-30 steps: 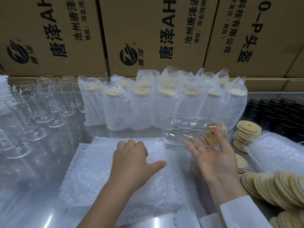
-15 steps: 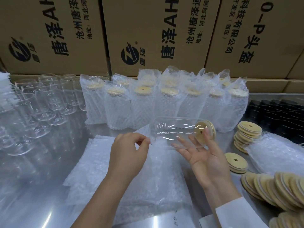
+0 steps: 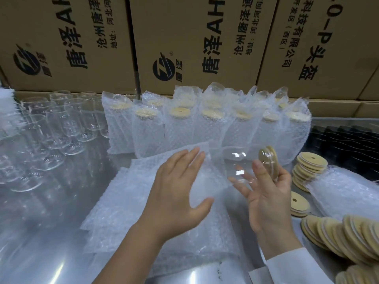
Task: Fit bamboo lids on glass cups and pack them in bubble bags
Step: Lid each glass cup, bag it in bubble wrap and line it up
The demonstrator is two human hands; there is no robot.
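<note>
At the left of the frame, bare glass cups (image 3: 61, 128) were seen standing unlidded on the shiny table (image 3: 41, 232), well apart from both hands. In the lower centre a pile of flat bubble bags (image 3: 123, 212) was laid. Above it the left hand (image 3: 178, 193) was spread wide, fingers straight and thumb out, laid against a raised bag (image 3: 184, 152). Whether that bag's mouth was open could not be told through the blur. Along the back centre a row of packed bags (image 3: 205, 130) was stood upright, each filled with one cup, lid uppermost. Just right of the left fingers the lidded cup (image 3: 240, 167) was held on its side, its long axis run across the frame. Its base was pointed left toward the raised bag and its bamboo lid (image 3: 268, 162) was turned right. It was gripped at the lid end by the right hand (image 3: 270, 199), thumb behind the lid, forefinger over the glass, the other fingers loosely fanned beneath. The coming move was judged to be a leftward, base-first slide into the bag, for which base and mouth had to be lined up. At the right, loose lids (image 3: 311, 165) were stacked and fanned.
</note>
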